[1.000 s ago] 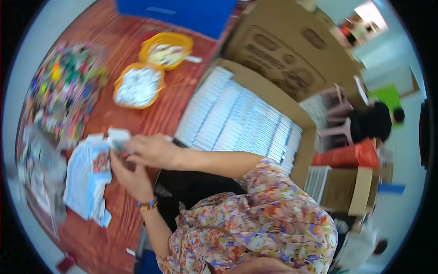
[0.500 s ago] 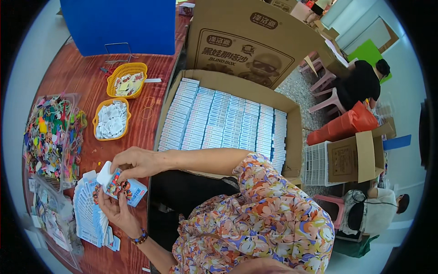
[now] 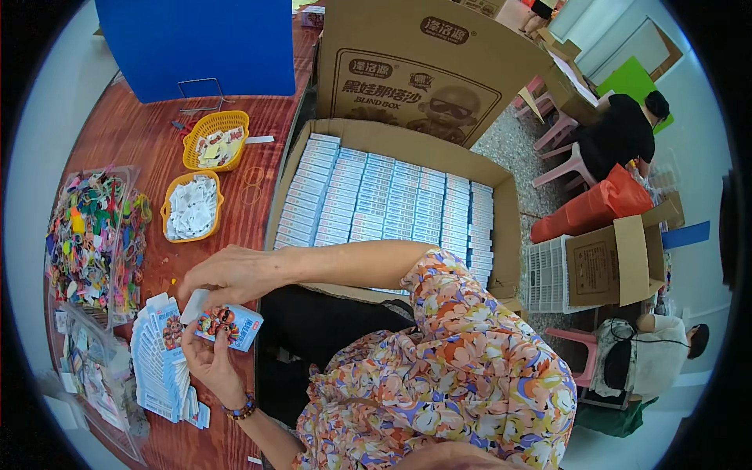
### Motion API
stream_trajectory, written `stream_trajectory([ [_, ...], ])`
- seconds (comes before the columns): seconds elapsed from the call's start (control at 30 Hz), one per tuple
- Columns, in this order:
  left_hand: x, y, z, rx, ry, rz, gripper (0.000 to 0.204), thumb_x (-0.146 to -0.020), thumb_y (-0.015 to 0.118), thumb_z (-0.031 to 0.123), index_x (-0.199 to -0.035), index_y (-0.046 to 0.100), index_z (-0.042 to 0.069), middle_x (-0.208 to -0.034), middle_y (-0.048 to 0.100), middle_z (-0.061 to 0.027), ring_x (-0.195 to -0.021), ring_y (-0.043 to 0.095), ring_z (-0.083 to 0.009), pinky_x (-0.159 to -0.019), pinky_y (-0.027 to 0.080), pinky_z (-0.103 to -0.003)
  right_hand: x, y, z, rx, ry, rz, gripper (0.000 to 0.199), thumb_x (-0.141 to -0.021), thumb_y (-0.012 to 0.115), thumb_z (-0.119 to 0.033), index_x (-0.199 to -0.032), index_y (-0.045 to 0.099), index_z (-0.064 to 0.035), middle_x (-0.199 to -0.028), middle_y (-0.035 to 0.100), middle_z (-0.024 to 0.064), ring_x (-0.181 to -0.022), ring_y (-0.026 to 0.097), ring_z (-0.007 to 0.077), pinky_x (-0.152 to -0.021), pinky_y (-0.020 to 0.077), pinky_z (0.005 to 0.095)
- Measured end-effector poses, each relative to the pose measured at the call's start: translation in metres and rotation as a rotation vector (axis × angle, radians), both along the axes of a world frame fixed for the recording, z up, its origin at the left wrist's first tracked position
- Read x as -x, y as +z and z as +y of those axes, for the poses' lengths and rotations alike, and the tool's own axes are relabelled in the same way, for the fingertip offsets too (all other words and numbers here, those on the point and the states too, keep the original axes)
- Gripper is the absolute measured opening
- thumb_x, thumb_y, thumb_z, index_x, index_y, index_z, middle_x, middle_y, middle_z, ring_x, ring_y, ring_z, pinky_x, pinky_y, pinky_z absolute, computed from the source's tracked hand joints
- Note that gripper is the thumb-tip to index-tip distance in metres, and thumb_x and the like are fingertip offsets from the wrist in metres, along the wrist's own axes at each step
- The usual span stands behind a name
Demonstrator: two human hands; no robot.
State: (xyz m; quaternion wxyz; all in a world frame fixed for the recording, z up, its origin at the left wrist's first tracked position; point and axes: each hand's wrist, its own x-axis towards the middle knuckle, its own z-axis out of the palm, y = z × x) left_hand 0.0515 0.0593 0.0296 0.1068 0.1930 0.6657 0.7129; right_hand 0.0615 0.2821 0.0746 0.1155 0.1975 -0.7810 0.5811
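Observation:
My left hand point(image 3: 213, 362), with a beaded bracelet at the wrist, grips a small light-blue carton point(image 3: 244, 329) with a cartoon figure printed on it; the thumb lies across its face. Above it, my right hand point(image 3: 231, 276) has its fingers bent around the white end flap point(image 3: 194, 305) of this carton. The carton's inside is hidden. Just left of and beneath the hands, a fanned pile of flat light-blue cartons point(image 3: 157, 368) rests on the reddish wooden table point(image 3: 223, 415).
Two yellow baskets point(image 3: 190, 149) hold small packets. Clear tubs point(image 3: 117, 235) at the left brim with colourful cords and trinkets. Right of the table stands a big cardboard box point(image 3: 501, 211) packed with rows of small cartons point(image 3: 376, 204). Two people point(image 3: 619, 141) sit farther right.
My right hand has shifted slightly left and up, its fingers now more around the flap end. The carton has turned a little in my left hand and lies more level.

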Motion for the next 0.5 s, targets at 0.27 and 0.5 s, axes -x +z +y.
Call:
stream_trajectory([
  [0.27,-0.002,0.005,0.000,0.022,-0.030,-0.018,0.045,-0.088,0.063,-0.011,-0.130,0.049,-0.002,-0.122,0.059,-0.0127,-0.107,0.061,-0.0184,-0.090,0.051,-0.029,0.013,0.007,0.004,0.005,0.082,-0.258,0.022,-0.085,0.072,-0.021,-0.095,0.072,-0.0023,-0.080,0.072,0.0076,-0.070,0.068,0.0183,-0.060,0.0510,0.0336],
  [0.5,-0.005,0.003,0.000,0.090,-0.057,0.009,0.048,-0.088,0.064,-0.010,-0.132,0.047,-0.002,-0.122,0.058,-0.0134,-0.108,0.060,-0.0184,-0.092,0.050,-0.030,0.015,0.005,0.015,-0.166,0.158,-0.292,0.025,-0.084,0.071,-0.013,-0.104,0.074,-0.0003,-0.088,0.075,0.0098,-0.074,0.071,0.0167,-0.063,0.0539,0.0310],
])
